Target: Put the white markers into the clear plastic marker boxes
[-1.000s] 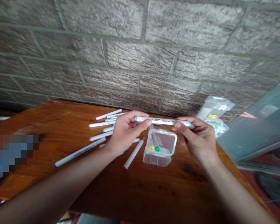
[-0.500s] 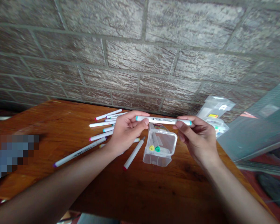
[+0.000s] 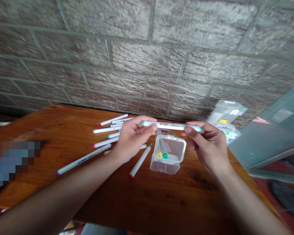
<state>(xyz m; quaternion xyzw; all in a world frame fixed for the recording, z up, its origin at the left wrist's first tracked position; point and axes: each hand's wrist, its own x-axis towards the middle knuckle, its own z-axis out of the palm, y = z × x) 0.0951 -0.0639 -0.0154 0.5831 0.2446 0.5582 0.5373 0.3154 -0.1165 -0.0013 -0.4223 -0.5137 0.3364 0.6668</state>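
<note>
A white marker [image 3: 171,126] with light-blue ends is held level above the table. My left hand [image 3: 133,138] pinches it near its left end, and my right hand [image 3: 208,140] pinches it near the right end. Black print shows on its barrel between my hands. Just below it lies a clear plastic case [image 3: 165,167] with its lid open. Inside are a marker with a yellow end [image 3: 159,154] and one with a green end [image 3: 165,156]. Beside the case, a red-ended marker [image 3: 140,161] rests on the table. My left hand partly hides several other markers.
Several white markers with coloured ends, such as a purple-ended one [image 3: 83,160], lie on the left of the wooden table [image 3: 147,202]. Another clear plastic container [image 3: 225,114] stands at the back right. A stone-block wall [image 3: 147,65] runs behind the table.
</note>
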